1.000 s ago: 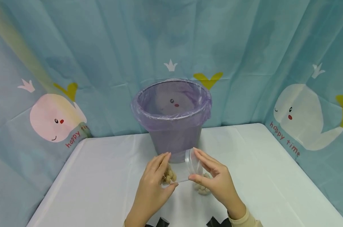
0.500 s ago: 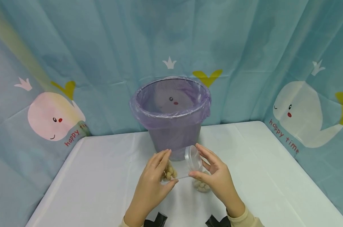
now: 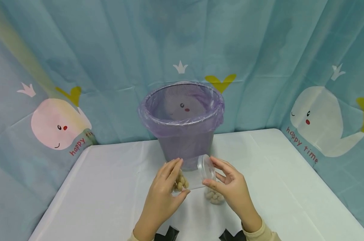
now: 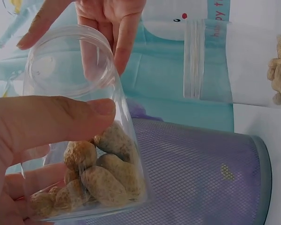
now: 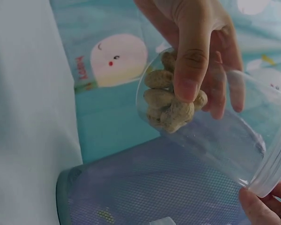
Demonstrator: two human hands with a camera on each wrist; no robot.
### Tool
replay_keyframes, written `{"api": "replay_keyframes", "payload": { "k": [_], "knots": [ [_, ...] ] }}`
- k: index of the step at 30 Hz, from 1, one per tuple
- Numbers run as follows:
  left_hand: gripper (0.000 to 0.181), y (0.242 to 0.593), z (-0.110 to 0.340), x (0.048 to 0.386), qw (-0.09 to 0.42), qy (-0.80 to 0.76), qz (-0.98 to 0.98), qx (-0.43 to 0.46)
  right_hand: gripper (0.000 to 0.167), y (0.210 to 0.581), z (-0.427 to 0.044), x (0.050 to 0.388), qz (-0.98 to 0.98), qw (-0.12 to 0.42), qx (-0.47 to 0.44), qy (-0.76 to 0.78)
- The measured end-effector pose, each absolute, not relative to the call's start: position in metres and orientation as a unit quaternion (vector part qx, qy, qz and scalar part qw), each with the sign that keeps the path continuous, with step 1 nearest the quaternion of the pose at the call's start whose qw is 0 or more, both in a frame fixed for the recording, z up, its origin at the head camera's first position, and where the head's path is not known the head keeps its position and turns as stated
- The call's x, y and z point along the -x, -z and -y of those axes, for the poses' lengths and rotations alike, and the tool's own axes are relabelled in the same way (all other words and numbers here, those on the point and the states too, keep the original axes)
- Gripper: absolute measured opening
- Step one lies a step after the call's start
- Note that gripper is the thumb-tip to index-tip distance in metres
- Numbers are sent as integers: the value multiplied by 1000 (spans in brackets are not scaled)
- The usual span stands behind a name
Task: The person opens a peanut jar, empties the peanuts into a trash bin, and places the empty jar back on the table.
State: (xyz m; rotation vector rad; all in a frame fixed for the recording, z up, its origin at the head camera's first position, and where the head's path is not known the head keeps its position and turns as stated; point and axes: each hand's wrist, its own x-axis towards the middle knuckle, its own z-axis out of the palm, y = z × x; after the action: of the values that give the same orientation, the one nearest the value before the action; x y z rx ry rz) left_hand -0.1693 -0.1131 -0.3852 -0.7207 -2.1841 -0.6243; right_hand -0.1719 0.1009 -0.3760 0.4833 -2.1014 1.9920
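My left hand (image 3: 162, 195) grips the lower end of a clear plastic jar (image 3: 194, 179), which is held tilted on its side above the table. Whole unshelled peanuts (image 3: 181, 182) lie gathered at its bottom, partly covered by the fingers. At the other end, my right hand (image 3: 234, 187) holds the clear lid (image 3: 206, 167) between thumb and fingers. The right wrist view shows fingertips (image 5: 255, 206) against the ribbed rim. A second clear jar (image 4: 250, 61) of peanuts (image 3: 214, 196) stands behind the right hand, mostly hidden in the head view.
A purple mesh bin (image 3: 186, 144) with a purple bag liner (image 3: 182, 129) over its rim stands just beyond the hands. Black objects (image 3: 168, 233) show at the near edge of the white table (image 3: 109, 187). A blue printed curtain (image 3: 124, 67) hangs around it.
My right thumb and fingers have shifted slightly round the lid. The tilted jar has moved very little, and the left hand keeps its grip.
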Motion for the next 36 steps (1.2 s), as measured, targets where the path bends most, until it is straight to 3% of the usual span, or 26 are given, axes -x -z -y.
{"api": "replay_keyframes", "payload": {
  "k": [11,24,36],
  "knots": [
    [103,384,112,167,347,271,853,278,60,377,-103,173,707,121,-206,-666],
    [103,385,114,169,357,264,850,283,68,381,-107,175,702,132,-255,-651],
    [100,388,114,172,379,246,843,292,71,377,-105,173,743,101,-164,-641]
  ]
}}
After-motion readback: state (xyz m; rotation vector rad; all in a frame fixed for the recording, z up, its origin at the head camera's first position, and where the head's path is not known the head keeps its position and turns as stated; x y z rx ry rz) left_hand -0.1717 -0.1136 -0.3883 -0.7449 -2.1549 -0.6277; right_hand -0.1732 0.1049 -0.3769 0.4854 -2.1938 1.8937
